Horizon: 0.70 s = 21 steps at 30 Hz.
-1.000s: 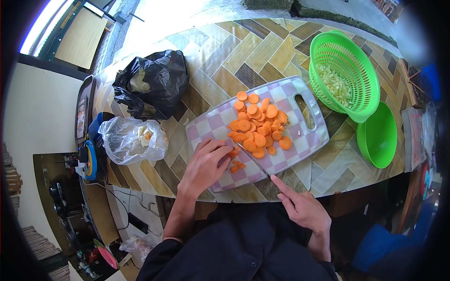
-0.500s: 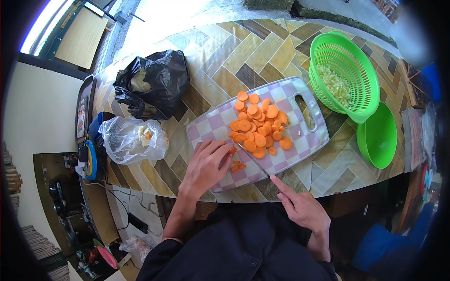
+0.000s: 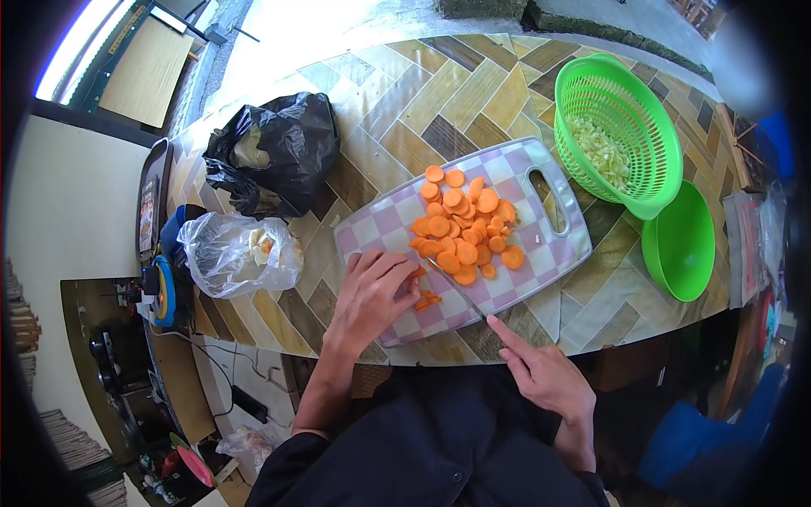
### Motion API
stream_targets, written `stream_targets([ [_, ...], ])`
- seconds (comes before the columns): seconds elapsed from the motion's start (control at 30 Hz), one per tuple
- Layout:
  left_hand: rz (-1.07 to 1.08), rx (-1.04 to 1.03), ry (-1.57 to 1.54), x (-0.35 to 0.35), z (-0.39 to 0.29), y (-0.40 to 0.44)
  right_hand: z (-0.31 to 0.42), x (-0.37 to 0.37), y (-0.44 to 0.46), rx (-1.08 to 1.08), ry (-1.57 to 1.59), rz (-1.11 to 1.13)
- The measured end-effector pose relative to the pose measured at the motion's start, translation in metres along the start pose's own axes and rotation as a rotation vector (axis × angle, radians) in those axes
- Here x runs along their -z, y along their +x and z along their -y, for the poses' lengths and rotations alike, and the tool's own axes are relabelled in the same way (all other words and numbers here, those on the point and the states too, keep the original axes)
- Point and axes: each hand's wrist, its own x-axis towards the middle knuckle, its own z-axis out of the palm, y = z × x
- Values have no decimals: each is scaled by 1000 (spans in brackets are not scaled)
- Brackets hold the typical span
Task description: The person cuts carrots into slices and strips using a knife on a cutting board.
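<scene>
- Clear plastic bag [image 3: 207, 258]: near the surface's [image 3: 405, 101] left edge.
- Black bag [image 3: 296, 148]: just beyond it.
- Left hand [image 3: 365, 296]: fingers bent close together over the left end of the cutting board [image 3: 549, 253], pinching a mostly hidden carrot piece [image 3: 418, 273].
- Knife [image 3: 460, 293]: blade on the board, beside the carrot slices [image 3: 466, 252] heaped mid-board.
- Right hand [image 3: 549, 376]: curled round the knife handle at the surface's near edge, index finger extended.
- Green colander [image 3: 663, 156]: towards the far right corner, holding pale shreds [image 3: 601, 152].
- Green bowl [image 3: 680, 245]: by the right edge.
</scene>
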Motion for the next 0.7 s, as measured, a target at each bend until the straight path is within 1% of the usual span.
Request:
stream_targets([
  [0.1,-31,-2,-38,-3,4,1,-2,0,0,-5,-30,25],
  [0.27,-54,12,-52,-5,9,1,-1,-1,-1,15,9,12],
  [0.37,13,3,-44,1,7,2,0,0,-1,-3,-2,18],
  [0.47,28,-21,-32,2,4,1,0,0,-1,-12,-14,24],
  [0.6,-5,-45,-65,-3,2,2,-1,-1,-1,22,-20,10],
  [0.7,-13,-46,-63,-8,1,-3,5,1,-2,-11,-44,42],
])
